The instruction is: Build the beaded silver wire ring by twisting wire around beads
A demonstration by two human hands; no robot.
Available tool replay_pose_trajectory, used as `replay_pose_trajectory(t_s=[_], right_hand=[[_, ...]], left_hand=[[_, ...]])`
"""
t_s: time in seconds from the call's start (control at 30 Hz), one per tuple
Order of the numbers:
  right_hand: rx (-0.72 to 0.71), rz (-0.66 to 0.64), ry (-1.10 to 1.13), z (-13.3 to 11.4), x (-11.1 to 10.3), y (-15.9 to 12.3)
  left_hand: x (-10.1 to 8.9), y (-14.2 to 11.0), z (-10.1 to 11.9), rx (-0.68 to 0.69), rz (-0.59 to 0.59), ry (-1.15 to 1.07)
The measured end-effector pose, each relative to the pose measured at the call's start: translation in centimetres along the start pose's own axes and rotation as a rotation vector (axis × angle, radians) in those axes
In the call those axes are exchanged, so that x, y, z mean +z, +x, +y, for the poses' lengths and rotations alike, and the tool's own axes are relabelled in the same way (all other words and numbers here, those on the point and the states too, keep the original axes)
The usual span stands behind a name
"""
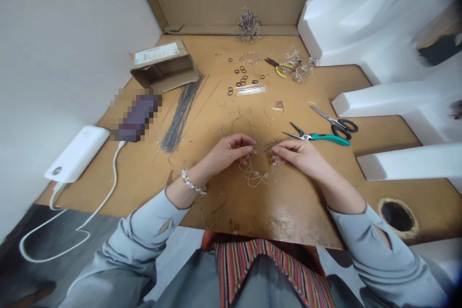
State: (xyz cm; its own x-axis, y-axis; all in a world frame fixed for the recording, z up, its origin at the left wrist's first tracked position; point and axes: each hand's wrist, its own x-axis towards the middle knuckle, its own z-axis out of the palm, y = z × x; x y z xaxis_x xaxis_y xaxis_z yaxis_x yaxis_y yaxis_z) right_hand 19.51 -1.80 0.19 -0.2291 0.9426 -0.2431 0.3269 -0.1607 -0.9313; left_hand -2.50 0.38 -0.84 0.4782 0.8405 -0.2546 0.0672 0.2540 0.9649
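Observation:
Between my hands is a ring of thin wire with clear beads, its loose wire loops spreading out below and above. My left hand pinches the ring's left side with thumb and forefinger. On the opposite side, my right hand pinches the wire ring too, near a few beads. The ring hangs a little over the wooden table. Just beyond my right hand lie long-nose pliers with teal handles, jaws apart. Black-handled scissors rest behind them. The fingertips partly hide the wire they grip.
At left are a bundle of grey wires, an open cardboard box, a blurred-out dark device and a white power bank with a cable. Farther back lie black rings, yellow-handled pliers and beaded wire tangles. White foam borders the right.

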Motion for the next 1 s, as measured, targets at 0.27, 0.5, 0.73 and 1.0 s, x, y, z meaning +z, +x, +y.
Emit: replay_pose_trajectory(t_s=[0.27,0.5,0.73,1.0], right_hand=[[0.001,0.01,0.012,0.11,0.06,0.02],[-0.007,0.009,-0.001,0.21,0.01,0.08],[-0.024,0.011,-0.014,0.39,0.01,0.09],[0.015,0.022,0.007,0.21,-0.08,0.05]], left_hand=[[-0.04,-0.01,-0.07,-0.002,-0.008,0.003],[-0.09,0.06,-0.18,-0.006,-0.014,-0.005],[0.0,0.04,-0.05,-0.009,-0.01,-0.016],[0.06,-0.02,0.1,-0.022,0.007,-0.014]])
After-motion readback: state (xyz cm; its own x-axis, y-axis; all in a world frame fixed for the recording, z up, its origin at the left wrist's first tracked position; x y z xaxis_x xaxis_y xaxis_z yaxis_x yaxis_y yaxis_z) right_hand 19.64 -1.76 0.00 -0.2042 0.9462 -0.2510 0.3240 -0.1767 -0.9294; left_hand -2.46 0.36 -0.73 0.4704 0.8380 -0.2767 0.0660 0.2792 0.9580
